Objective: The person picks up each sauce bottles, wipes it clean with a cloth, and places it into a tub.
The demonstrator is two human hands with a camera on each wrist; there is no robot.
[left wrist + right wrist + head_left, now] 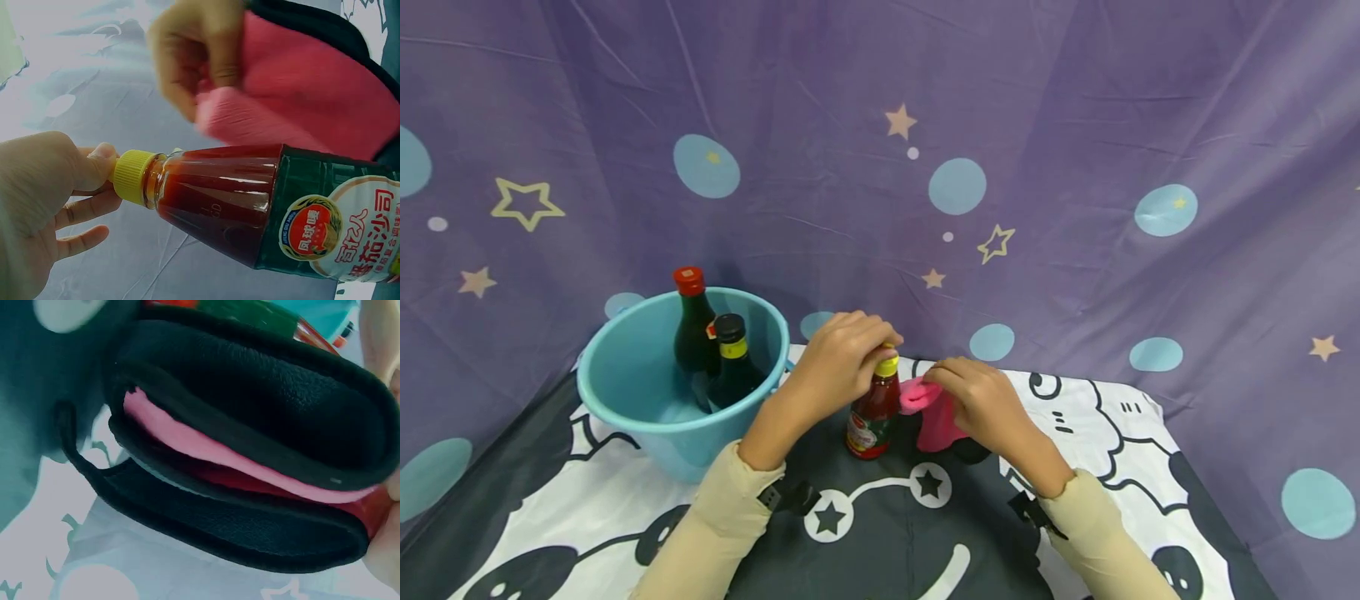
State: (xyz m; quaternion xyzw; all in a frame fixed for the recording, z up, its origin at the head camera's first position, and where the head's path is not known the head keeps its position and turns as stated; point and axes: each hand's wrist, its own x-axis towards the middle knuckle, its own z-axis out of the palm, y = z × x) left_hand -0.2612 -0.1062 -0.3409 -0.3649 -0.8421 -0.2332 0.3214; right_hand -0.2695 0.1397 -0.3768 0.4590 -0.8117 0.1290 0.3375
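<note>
A tomato ketchup bottle [872,417] with a yellow cap stands upright on the patterned cloth. My left hand [846,358] pinches its cap [132,177] from above between thumb and finger; the other fingers are spread in the left wrist view. Just to the right, my right hand [988,408] pinches the upper end of a pink fabric piece [938,427] with black edging, near the bottle's side. In the right wrist view this piece shows smooth black panels [262,531] with pink folds between them. Exactly what kind of item it is, I cannot tell.
At the left stands a light blue bucket [598,404]. Inside it are a dark bottle with a red cap [694,333] and a dark bottle with a black cap [735,379]. A purple curtain [1075,125] with stars and dots hangs behind the black-and-white printed cloth [1097,425].
</note>
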